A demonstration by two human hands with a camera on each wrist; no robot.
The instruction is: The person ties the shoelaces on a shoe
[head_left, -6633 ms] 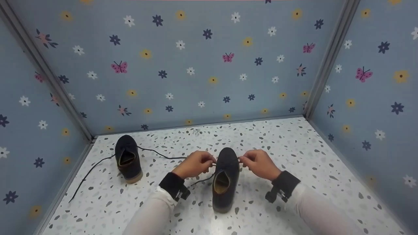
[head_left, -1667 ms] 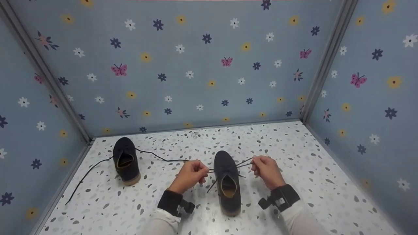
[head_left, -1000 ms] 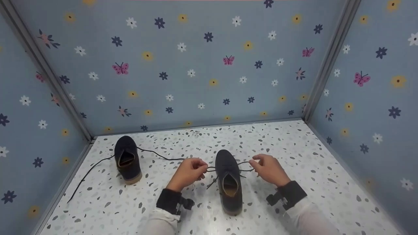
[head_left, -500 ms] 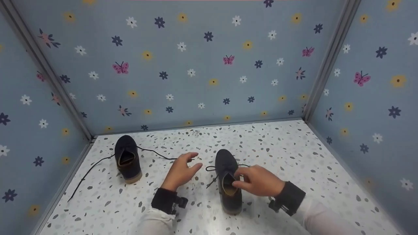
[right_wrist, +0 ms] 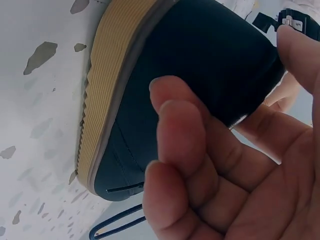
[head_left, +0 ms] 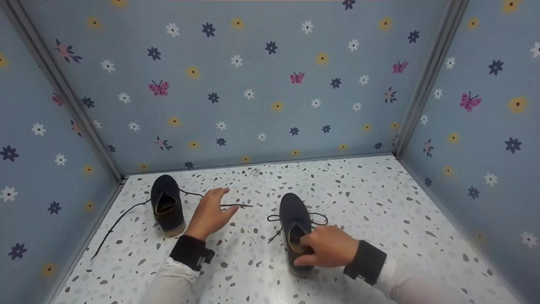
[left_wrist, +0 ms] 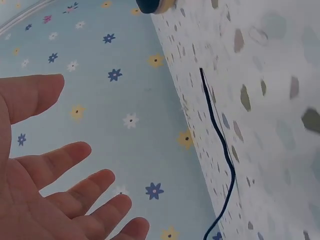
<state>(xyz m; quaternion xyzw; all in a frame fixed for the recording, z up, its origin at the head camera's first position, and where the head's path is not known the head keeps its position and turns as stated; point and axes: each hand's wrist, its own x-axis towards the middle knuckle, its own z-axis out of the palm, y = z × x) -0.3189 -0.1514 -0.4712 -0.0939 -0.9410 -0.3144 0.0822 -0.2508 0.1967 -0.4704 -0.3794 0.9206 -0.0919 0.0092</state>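
A dark lace-up shoe [head_left: 294, 209] with a tan sole stands on the speckled floor, toe toward the back wall. Its lace is tied in a bow, with a loop out to each side. My right hand [head_left: 329, 247] grips the shoe's heel rim, index finger over the opening and thumb behind it; the other fingers curl beside the dark upper [right_wrist: 210, 60]. My left hand [head_left: 209, 215] hovers open and holds nothing, over the loose lace [left_wrist: 220, 135] of the other dark shoe [head_left: 165, 202]. That shoe stands at the left, its laces trailing untied.
A blue flowered back wall [head_left: 253, 84] and matching side walls enclose the speckled floor [head_left: 371, 194]. Grey metal strips [head_left: 426, 80] run down the corners. One untied lace [head_left: 122, 221] trails toward the left wall.
Both hands pulled the bow's loops outward, then let go. My left hand has moved left toward the other shoe and opened. My right hand has come down to the shoe's heel.
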